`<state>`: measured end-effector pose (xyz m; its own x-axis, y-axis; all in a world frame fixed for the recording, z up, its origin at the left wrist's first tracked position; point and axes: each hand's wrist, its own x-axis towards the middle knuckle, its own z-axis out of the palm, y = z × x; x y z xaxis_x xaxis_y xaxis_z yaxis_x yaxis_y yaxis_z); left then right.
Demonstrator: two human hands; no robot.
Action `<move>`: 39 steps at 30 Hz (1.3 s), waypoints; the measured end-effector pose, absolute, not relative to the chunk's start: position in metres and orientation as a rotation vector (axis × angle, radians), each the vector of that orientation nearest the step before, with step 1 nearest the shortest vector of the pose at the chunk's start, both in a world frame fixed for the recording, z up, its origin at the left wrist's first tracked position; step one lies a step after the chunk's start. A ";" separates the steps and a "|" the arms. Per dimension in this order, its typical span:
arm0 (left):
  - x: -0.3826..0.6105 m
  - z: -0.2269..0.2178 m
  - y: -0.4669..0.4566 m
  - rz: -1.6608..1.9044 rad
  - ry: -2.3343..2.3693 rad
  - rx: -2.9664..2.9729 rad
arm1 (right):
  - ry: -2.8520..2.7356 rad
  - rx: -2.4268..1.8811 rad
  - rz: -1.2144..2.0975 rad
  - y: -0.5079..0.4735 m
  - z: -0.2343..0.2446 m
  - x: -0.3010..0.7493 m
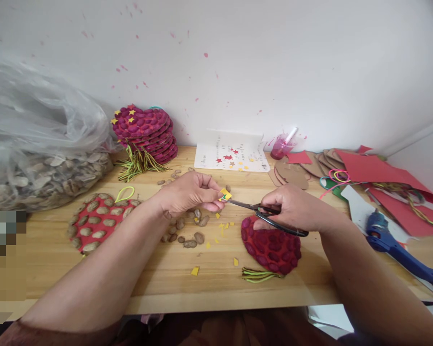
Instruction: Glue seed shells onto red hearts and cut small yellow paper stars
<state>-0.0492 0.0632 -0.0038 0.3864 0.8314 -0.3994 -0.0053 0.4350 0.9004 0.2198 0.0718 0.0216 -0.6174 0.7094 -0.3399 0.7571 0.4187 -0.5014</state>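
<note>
Between the thumb and fingers of my left hand [197, 193] is a small piece of yellow paper [225, 194] with a bit of green on it. My right hand [292, 207] grips black-handled scissors [270, 215], their blade tips meeting the paper. Just below the scissors lies a red heart covered with purple-painted shells [272, 247], with a green and brown yarn tassel [261, 275]. Yellow paper scraps [223, 228] are scattered on the table under my hands. Loose peanuts [190, 243] lie near my left wrist.
Left are a clear bag of shells [43, 178], a peanut-covered red heart [95, 218] and stacked purple hearts [144, 127]. Behind are a white sheet with paper stars [233, 151] and a pink cup [279, 149]. Right are cardboard shapes [292, 174], red paper [375, 168] and a blue glue gun [393, 247].
</note>
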 end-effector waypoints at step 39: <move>-0.043 -0.017 0.064 0.671 1.032 0.966 | 2.576 1.263 -0.805 0.081 0.021 0.221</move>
